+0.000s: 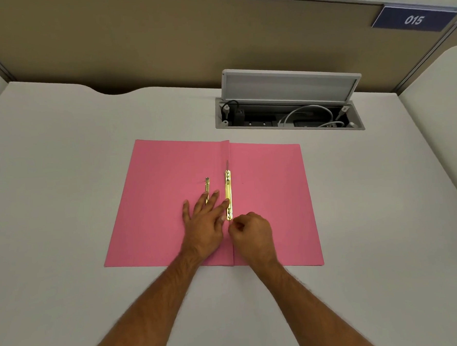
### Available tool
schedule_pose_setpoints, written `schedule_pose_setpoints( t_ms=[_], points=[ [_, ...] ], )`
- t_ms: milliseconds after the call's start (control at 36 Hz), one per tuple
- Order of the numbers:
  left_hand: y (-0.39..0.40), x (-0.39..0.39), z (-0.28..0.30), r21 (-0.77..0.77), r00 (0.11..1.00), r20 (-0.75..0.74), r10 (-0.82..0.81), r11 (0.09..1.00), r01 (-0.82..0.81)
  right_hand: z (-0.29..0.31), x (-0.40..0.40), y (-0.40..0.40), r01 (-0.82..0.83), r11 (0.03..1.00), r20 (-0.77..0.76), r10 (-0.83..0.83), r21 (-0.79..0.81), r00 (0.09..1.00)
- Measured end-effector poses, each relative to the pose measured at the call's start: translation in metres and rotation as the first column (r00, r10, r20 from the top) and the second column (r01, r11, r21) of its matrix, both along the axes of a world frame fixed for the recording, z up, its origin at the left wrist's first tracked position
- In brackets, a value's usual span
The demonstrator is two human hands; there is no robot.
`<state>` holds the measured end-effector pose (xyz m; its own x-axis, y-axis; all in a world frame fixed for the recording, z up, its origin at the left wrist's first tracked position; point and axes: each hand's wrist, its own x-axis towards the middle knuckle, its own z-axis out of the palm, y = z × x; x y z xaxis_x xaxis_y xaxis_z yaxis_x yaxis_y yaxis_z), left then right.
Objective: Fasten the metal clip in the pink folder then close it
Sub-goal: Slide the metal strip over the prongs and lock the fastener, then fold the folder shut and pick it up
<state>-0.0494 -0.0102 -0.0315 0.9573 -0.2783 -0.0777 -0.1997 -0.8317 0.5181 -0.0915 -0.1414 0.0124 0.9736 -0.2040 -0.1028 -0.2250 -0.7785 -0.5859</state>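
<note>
The pink folder (154, 209) lies open and flat on the white desk. A long brass clip bar (228, 189) runs along its centre fold, with a thin prong sticking up past its far end. A shorter loose brass piece (207, 186) lies left of it on the left flap. My left hand (204, 218) rests flat, fingers spread, over the near end of the short piece, its index fingertip touching the clip bar. My right hand (251, 231) is curled at the bar's near end, fingertips pinched together at the fold; what they pinch is hidden.
An open cable box (288, 114) with a raised grey lid, plugs and white cables is sunk into the desk behind the folder on the right. A brown partition (160, 43) with a blue "015" sign (413, 19) bounds the back.
</note>
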Motion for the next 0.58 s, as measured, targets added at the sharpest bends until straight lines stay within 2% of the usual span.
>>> schedule_pose_setpoints(
  t_ms=[56, 111, 278, 417, 583],
  points=[
    [0.000, 0.000, 0.000, -0.010, 1.000, -0.011, 0.006, 1.000, -0.006, 0.002, 0.005, -0.005, 0.045, 0.994, 0.018, -0.047, 0.101, 0.999],
    [-0.001, 0.002, 0.000, -0.017, 1.000, -0.025, 0.013, 1.000, -0.013, 0.003, 0.013, -0.012, 0.012, 0.993, 0.007, -0.013, 0.114, 1.000],
    [-0.002, 0.013, 0.009, -0.031, 0.994, -0.096, 0.044, 0.998, -0.047, 0.002, 0.036, -0.035, -0.214, 0.937, -0.202, 0.274, 0.274, 0.940],
    [0.009, 0.017, 0.020, -0.035, 0.997, 0.010, 0.071, 0.997, -0.071, -0.002, 0.041, -0.036, -0.305, 0.927, -0.258, 0.357, 0.219, 0.898],
    [0.045, 0.033, 0.032, 0.092, 0.968, 0.022, 0.250, 0.964, -0.251, -0.001, 0.045, -0.030, -0.347, 0.933, -0.306, 0.359, 0.095, 0.882]
  ],
)
